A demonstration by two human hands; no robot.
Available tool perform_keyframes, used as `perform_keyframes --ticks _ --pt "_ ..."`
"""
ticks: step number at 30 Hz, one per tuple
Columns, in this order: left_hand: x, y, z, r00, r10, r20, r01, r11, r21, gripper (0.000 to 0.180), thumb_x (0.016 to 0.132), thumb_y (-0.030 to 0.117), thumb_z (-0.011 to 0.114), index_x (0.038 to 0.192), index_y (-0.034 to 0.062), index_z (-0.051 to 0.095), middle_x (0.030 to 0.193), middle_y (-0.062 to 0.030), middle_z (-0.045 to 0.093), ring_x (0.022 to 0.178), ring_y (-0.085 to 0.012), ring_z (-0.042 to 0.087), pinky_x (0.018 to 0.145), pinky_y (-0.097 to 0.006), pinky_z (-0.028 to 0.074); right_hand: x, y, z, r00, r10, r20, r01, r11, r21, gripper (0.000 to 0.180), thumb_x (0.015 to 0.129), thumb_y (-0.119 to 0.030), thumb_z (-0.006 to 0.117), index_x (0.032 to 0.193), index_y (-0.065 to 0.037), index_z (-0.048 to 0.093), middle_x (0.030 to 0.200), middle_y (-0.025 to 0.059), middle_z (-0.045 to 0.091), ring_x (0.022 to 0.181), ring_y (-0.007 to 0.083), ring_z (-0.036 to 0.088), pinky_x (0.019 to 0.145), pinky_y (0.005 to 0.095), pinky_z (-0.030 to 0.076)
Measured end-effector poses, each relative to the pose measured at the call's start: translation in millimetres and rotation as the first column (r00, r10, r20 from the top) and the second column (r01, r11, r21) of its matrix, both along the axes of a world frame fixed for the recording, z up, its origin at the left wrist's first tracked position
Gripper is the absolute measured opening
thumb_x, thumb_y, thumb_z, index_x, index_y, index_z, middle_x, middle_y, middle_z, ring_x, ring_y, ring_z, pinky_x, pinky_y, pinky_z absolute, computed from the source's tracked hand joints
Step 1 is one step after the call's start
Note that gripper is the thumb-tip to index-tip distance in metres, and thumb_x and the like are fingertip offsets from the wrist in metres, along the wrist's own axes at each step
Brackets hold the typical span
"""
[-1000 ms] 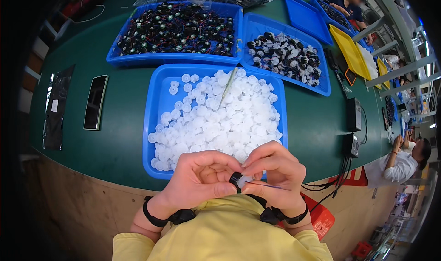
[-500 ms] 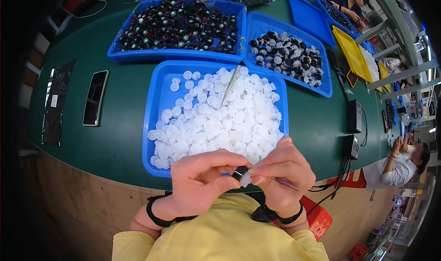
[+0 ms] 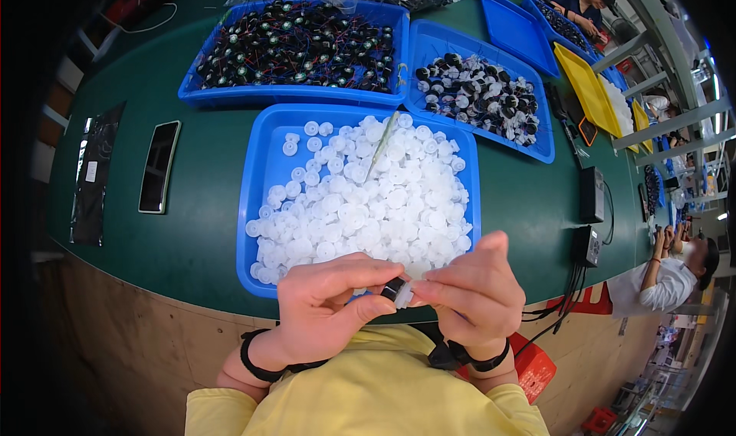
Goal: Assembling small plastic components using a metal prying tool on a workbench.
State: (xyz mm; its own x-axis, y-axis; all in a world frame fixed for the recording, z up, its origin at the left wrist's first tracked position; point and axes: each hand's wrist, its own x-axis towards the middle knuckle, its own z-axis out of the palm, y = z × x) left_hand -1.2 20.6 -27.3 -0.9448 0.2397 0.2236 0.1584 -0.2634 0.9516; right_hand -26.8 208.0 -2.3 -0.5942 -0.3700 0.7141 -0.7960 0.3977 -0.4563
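a black cylindrical part [image 3: 392, 287] with a white cap [image 3: 404, 297] at its four o'clock end sits between the hands, at six o'clock of the blue tray [image 3: 277, 151] of white plastic pieces. the left hand [image 3: 326, 296] pinches the black part between thumb and fingers; the right hand [image 3: 479, 292] has its fingertips at the cap, though i cannot tell whether they grip it. beyond, a blue bin [image 3: 299, 97] of black wired parts lies toward eleven, a second blue tray [image 3: 427, 43] of black-and-white pieces toward one, a phone [image 3: 159, 167] toward ten.

Caps [image 3: 368, 206] in a tray [image 3: 264, 148], phone [image 3: 159, 167] left of it, pouch [image 3: 92, 179] farther left, wired parts [image 3: 291, 49] in another tray [image 3: 291, 97] behind
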Motion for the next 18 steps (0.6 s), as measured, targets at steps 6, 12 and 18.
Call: perform_keyframes --ticks 6,12,18 --pt "3 1 5 0.987 -0.073 0.145 0.062 0.995 0.079 0.024 0.08 0.003 0.063 0.101 -0.008 0.059 0.093 -0.0195 0.063 0.076 -0.0192 0.063 0.061 -0.026 0.051 3 2 4 1.0 0.025 -0.015 -0.025 1.0 -0.01 0.026 0.054 -0.001 0.066 0.078 -0.007 0.07 0.078 -0.0013 0.062 0.06 0.0113 0.05 0.059 0.0282 0.029" --pt "1 2 -3 0.935 -0.19 0.299 0.075 0.932 0.355 0.028 0.081 0.001 0.06 0.106 -0.0099 0.055 0.102 -0.0194 0.06 0.085 -0.0176 0.061 0.067 -0.027 0.051 1 -2 3 0.972 -0.029 -0.233 0.052 0.994 0.096 0.033 0.046 -0.007 0.065 0.079 -0.006 0.069 0.08 -0.0004 0.062 0.059 0.012 0.048 0.058 0.0281 0.029" --pt "-5 -7 -1 0.919 -0.28 0.278 0.137 0.887 0.44 0.034 0.079 -0.01 0.055 0.113 -0.0108 0.05 0.106 -0.0214 0.058 0.095 -0.0204 0.057 0.08 -0.031 0.049 0 -10 0 0.994 0.111 -0.002 -0.111 0.993 -0.051 0.041 0.055 -0.012 0.071 0.093 -0.001 0.066 0.088 0.0072 0.06 0.063 0.0162 0.05 0.054 0.0284 0.036"
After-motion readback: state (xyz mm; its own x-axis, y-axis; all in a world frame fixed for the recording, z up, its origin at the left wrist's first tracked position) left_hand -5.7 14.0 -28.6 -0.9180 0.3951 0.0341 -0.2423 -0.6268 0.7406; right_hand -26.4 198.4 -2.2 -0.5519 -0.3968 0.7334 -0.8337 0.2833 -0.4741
